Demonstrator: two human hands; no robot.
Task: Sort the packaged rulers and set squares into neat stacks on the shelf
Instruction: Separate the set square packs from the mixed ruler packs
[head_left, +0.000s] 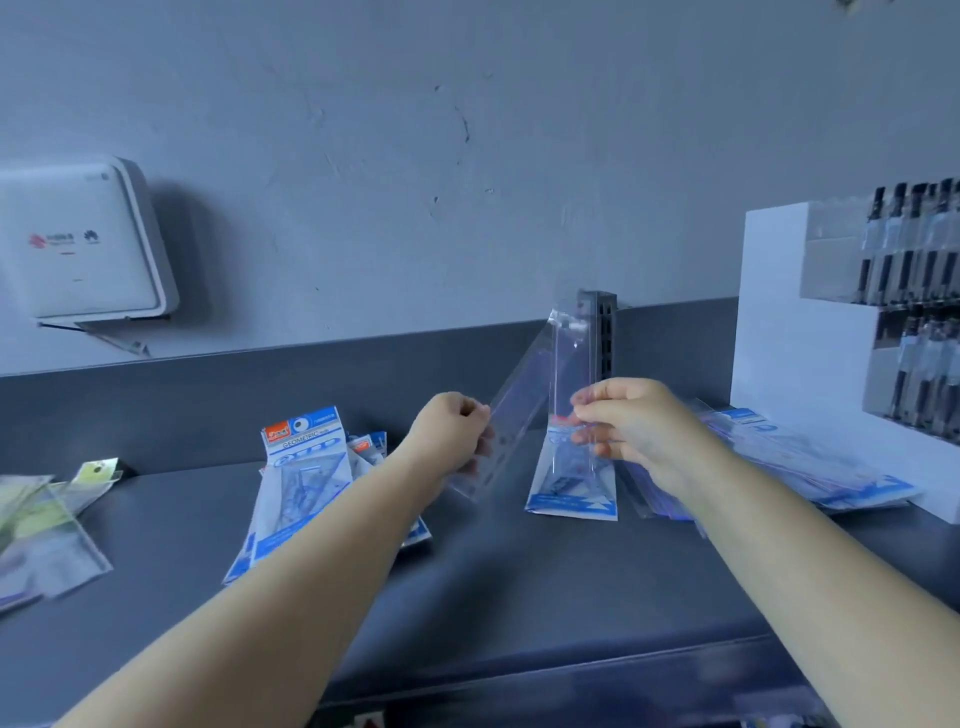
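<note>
My left hand (452, 428) grips a clear packaged ruler (511, 410), held up at a slant above the dark grey shelf (493, 587). My right hand (631, 426) pinches a second clear ruler pack (571, 358), which stands almost upright beside the first. Right below my hands a blue-and-white set square pack (571, 486) lies on the shelf. To the left rests a loose pile of set square packs (306, 483) with blue "Geometric" headers. On the right, under my right forearm, lies a spread stack of ruler packs (810, 462).
Greenish packaged items (47, 519) lie at the shelf's left end. A white display box (810, 322) holding black pens stands at the right. A white wall-mounted device (83, 239) hangs on the grey wall at upper left. A dark slotted upright (602, 332) stands behind the held packs.
</note>
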